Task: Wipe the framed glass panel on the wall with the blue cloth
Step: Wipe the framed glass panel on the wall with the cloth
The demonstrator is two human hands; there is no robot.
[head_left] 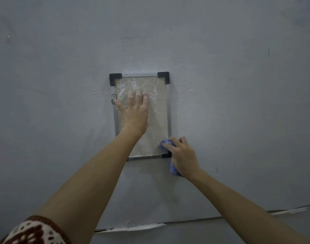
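The framed glass panel [156,110] hangs on the grey wall, a tall rectangle with a thin metal frame, black corner caps and speckled, smeared glass. My left hand [134,112] lies flat on the glass with fingers spread, pressing on the panel's left half. My right hand [182,156] grips the bunched blue cloth [165,143] at the panel's lower right corner; the cloth touches the glass there and a fold hangs below my palm. The panel's lower left corner is hidden behind my left forearm.
A small metal bracket [113,98] holds the panel's left edge to the grey wall [238,103]. Lower down, a horizontal seam with chipped white paint [138,227] runs across the wall. A patterned sleeve [32,231] shows at the bottom left.
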